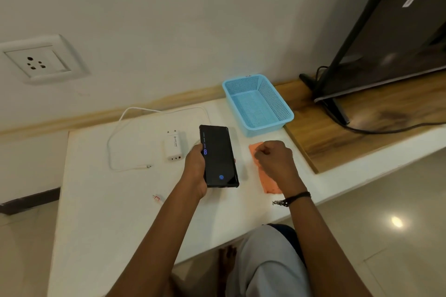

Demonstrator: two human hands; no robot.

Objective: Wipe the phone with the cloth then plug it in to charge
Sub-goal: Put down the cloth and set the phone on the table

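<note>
My left hand [195,166] grips a black phone [218,157] by its left edge, screen up and lit, just above the white counter [96,200]. An orange cloth [266,176] lies flat to the phone's right. My right hand [275,159] rests on top of the cloth with fingers curled onto it; whether it pinches the fabric is hidden. A white charger adapter [173,146] lies left of the phone, and a white cable [115,132] loops behind it, one plug end [147,166] free on the counter.
A wall socket [38,61] sits at upper left. A light blue perforated basket [258,103] stands behind the cloth. A TV [386,26] on a stand occupies the wooden shelf at right. A small red-white connector [156,199] lies near my left forearm.
</note>
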